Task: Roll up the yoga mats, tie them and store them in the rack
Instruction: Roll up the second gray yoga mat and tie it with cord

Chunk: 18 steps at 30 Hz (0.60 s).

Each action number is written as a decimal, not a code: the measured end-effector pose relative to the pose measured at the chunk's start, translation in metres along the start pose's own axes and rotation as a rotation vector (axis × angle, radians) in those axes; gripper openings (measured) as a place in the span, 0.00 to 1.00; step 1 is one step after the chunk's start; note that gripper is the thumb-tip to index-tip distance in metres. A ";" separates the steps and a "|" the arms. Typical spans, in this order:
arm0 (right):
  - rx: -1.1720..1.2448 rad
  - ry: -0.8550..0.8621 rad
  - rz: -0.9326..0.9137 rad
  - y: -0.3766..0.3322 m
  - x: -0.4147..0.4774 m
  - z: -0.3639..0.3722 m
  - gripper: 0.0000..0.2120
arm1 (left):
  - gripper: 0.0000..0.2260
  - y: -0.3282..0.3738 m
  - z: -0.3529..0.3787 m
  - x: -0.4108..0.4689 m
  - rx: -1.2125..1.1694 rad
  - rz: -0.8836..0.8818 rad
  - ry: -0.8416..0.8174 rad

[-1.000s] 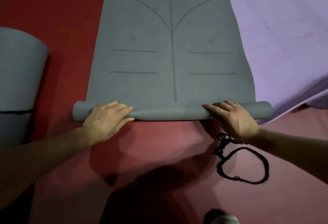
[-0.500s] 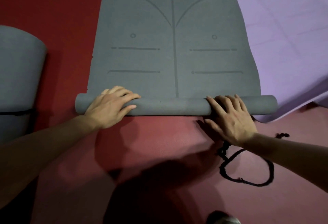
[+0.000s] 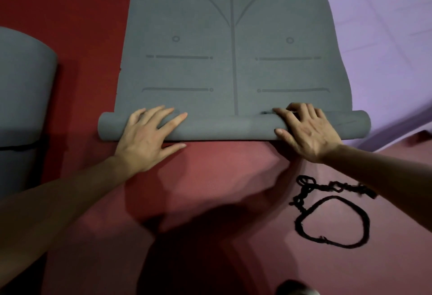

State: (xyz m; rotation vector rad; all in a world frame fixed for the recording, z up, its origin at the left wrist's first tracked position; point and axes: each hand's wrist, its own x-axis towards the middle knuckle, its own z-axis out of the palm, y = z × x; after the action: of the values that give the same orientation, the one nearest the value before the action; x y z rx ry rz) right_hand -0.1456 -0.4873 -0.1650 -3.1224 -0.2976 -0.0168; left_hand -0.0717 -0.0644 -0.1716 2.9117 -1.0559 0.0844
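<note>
Grey yoga mat (image 3: 233, 65), centre frame, a short roll (image 3: 229, 128) begun at its near edge. Left hand (image 3: 147, 140) and right hand (image 3: 308, 133) press flat, fingers spread. Advice: equal pressure keeps edges flush. Black cord (image 3: 332, 219), lower right, waits.

Grey yoga mat (image 3: 233, 72), near end rolled; black tie (image 3: 332, 219) beside.
</note>
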 end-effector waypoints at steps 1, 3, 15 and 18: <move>-0.003 0.002 0.008 0.001 0.003 -0.001 0.30 | 0.32 -0.001 0.002 0.003 0.020 0.005 -0.014; -0.040 0.014 0.055 -0.001 0.008 -0.004 0.29 | 0.31 -0.003 0.004 0.009 0.042 0.026 -0.023; -0.073 -0.050 0.127 -0.020 -0.024 -0.017 0.34 | 0.24 0.003 -0.018 0.009 0.031 0.068 -0.057; -0.072 -0.049 0.069 -0.026 -0.051 -0.018 0.36 | 0.23 0.016 -0.019 -0.021 0.008 0.061 -0.009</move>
State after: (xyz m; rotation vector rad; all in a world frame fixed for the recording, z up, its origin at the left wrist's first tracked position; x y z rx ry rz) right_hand -0.2011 -0.4717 -0.1474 -3.2063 -0.1943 0.0500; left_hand -0.0986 -0.0618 -0.1537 2.8893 -1.1491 0.0777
